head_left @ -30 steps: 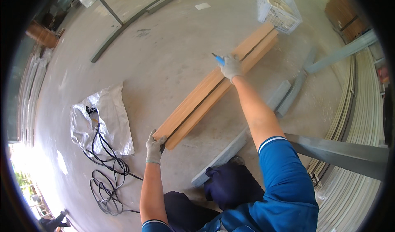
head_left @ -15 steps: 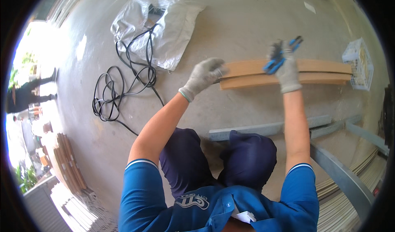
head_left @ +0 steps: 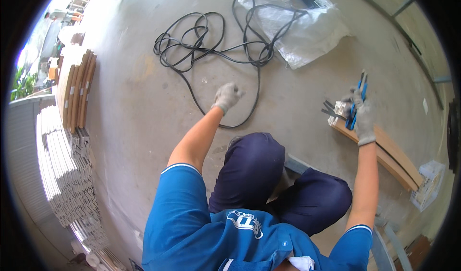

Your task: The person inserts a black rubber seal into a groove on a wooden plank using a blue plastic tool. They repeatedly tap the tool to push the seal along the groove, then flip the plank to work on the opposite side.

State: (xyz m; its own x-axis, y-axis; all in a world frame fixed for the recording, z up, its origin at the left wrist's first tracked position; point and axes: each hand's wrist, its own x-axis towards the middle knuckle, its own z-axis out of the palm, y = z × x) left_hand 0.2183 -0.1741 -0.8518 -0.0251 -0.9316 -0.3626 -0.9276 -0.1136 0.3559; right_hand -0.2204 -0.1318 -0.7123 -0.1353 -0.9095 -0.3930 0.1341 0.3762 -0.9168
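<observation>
My left hand [head_left: 227,97], in a pale work glove, hovers over the floor beside a loop of black cable [head_left: 258,93]. Its fingers are curled in, and whatever they may hold is hidden. In my gloved right hand [head_left: 366,121] is a pair of blue-handled pliers [head_left: 353,116], jaws pointing away from me. Beneath that hand lies a bundle of long, light-brown strips [head_left: 397,153], slanting toward the right. White pieces [head_left: 338,111] show at the bundle's near-left end, where dark flat straps [head_left: 329,108] stick out.
A translucent plastic sack [head_left: 312,38] lies beyond the cable coils. A white crate [head_left: 427,184] stands by the bundle's far end. Stacked brown boards [head_left: 77,91] and white profiles [head_left: 62,160] line the left side. Grey metal bars [head_left: 297,165] lie near my knees.
My view has turned left. My left hand has drawn away from the strips' end and its fingers have curled in. My right hand still grips the pliers, now near that end.
</observation>
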